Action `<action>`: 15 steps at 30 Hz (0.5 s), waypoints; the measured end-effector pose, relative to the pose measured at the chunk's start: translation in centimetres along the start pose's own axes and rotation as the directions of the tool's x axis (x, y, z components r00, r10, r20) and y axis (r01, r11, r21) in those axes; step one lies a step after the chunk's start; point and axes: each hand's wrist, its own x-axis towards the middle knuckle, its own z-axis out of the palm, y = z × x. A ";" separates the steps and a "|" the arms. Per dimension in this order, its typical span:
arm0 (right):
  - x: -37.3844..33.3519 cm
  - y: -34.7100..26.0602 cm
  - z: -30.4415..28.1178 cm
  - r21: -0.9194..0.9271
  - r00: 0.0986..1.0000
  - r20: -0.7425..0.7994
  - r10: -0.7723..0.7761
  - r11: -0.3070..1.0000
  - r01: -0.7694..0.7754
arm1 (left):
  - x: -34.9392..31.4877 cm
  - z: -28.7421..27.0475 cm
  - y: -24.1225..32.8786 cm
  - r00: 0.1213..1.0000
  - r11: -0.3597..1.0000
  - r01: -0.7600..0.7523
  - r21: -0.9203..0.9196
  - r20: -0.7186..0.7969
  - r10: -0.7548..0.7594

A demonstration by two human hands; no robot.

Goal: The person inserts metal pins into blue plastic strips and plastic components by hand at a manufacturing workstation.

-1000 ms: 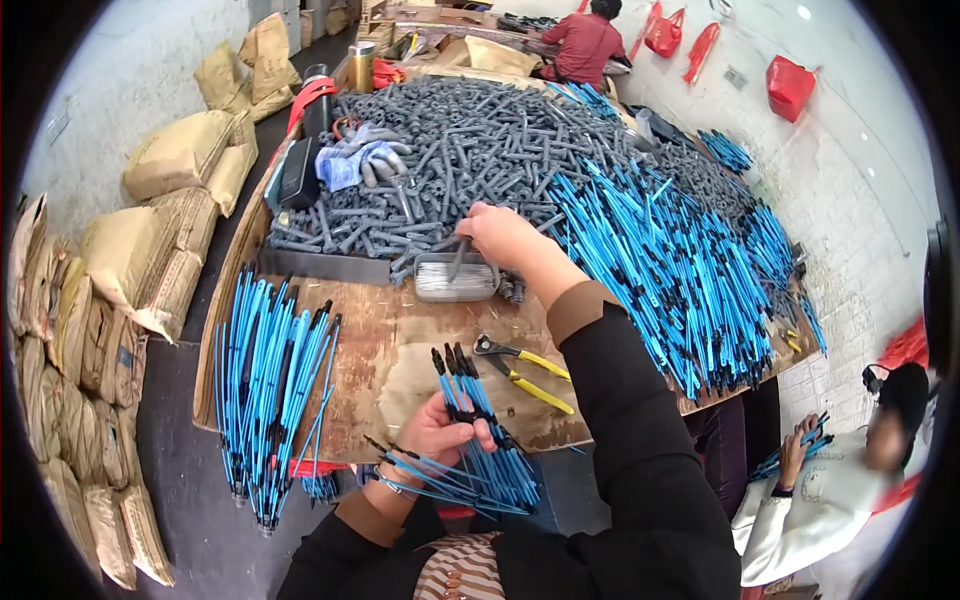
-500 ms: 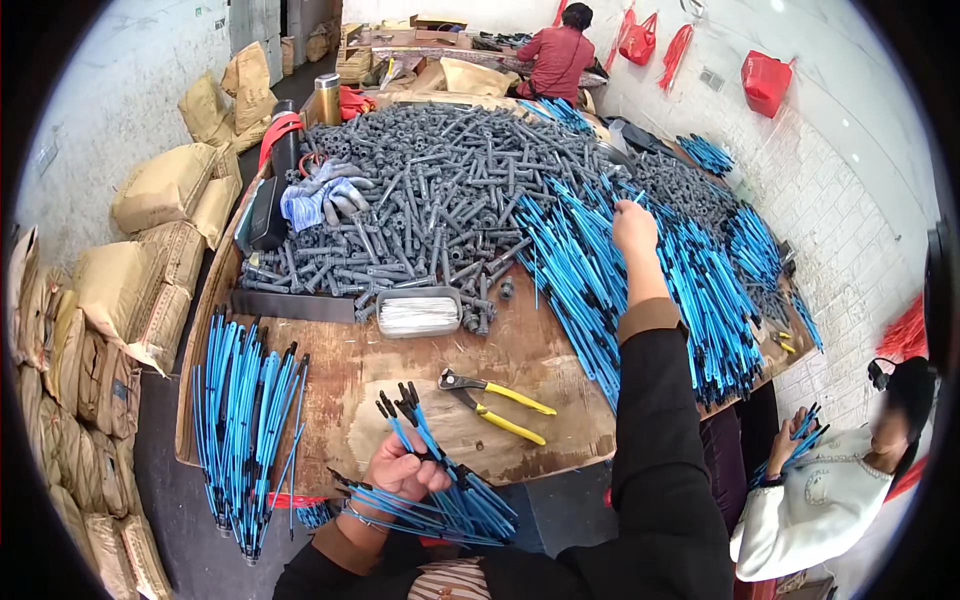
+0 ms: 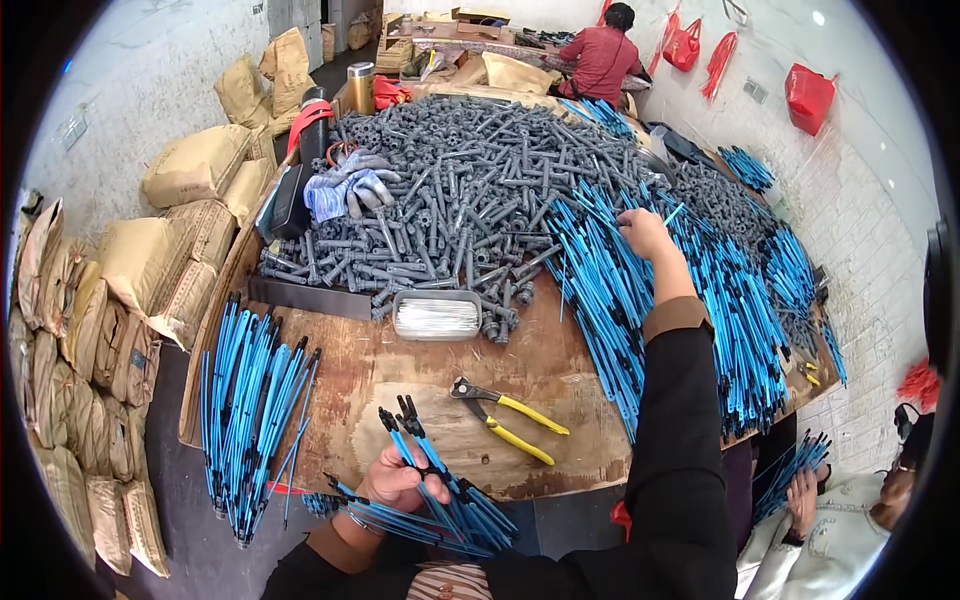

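My left hand (image 3: 398, 478) is closed around a loose bundle of thin blue rods with black ends (image 3: 418, 440), low over the table's front edge. Some rods stand up from the fist, while others fan down to the right. At the end of my outstretched right arm, my right hand (image 3: 646, 232) is on the large heap of blue rods (image 3: 715, 300). Its fingers are pressed together, and what they pinch is hidden. Pincers with yellow handles (image 3: 515, 425) lie between my arms. A second bunch of blue rods (image 3: 250, 400) overhangs the left front edge.
Grey plastic bolt-like parts (image 3: 450, 180) cover the table's middle and back. A clear box of white sticks (image 3: 437, 316) and gloves (image 3: 348, 190) sit by them. Brown sacks (image 3: 150, 260) line the left. A co-worker's hand (image 3: 802, 497) holds rods at right; another person (image 3: 600, 60) is behind.
The view has shifted, so the table sits farther right in it. My right hand stays at the heap, its fingers turned more to the left. The co-worker's hands and rods have moved lower.
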 end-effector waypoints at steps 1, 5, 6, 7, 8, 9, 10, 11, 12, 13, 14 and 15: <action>-0.5 -0.7 -0.5 -0.027 1.000 -0.022 -0.019 0.999 0.018 | -0.1 0.0 0.0 1.000 1.000 -0.006 -0.001 0.008 0.006; -2.3 -2.7 -3.3 0.104 0.840 -0.480 -0.254 0.934 0.342 | -0.1 0.0 -0.3 1.000 0.998 0.028 -0.064 -0.006 -0.028; -3.0 -5.0 -4.4 0.102 0.834 -0.482 -0.270 0.928 0.360 | -0.3 0.1 -0.2 0.998 0.997 0.037 -0.066 -0.038 -0.040; -4.0 -7.2 -5.5 0.256 0.827 -0.512 -0.232 0.878 0.405 | -0.4 0.2 -0.1 0.996 0.996 0.048 -0.069 -0.074 -0.053; -5.6 -9.7 -7.3 0.400 0.826 -0.531 -0.189 0.804 0.441 | -0.5 0.3 0.0 0.992 0.995 0.060 -0.076 -0.109 -0.068; -7.1 -11.7 -9.0 0.535 0.831 -0.537 -0.142 0.705 0.466 | -0.1 0.4 0.1 0.992 0.996 0.045 -0.079 -0.117 -0.054; -8.7 -13.2 -10.2 0.605 0.799 -0.580 -0.156 0.574 0.552 | 0.3 0.5 0.1 0.991 0.998 0.043 -0.043 -0.126 -0.048; -10.7 -14.5 -11.2 0.667 0.774 -0.614 -0.154 0.423 0.613 | 0.4 0.8 0.0 0.988 0.999 0.047 -0.009 -0.148 -0.048; -13.7 -16.7 -12.3 0.827 0.848 -0.510 -0.142 0.191 0.529 | 0.6 1.2 0.1 0.987 0.999 0.041 0.025 -0.156 -0.036; -17.0 -19.0 -12.6 0.922 0.906 -0.387 -0.170 -0.066 0.381 | 0.5 1.3 0.4 0.984 0.998 0.022 0.064 -0.180 -0.011; -20.3 -19.6 -12.6 0.953 0.889 -0.303 -0.344 -0.109 0.283 | 0.7 1.1 0.4 0.986 0.998 0.021 0.066 -0.165 -0.010; -23.2 -19.6 -12.1 0.974 0.835 -0.226 -0.503 -0.136 0.182 | 1.2 1.3 0.5 0.989 0.997 0.027 0.069 -0.146 -0.016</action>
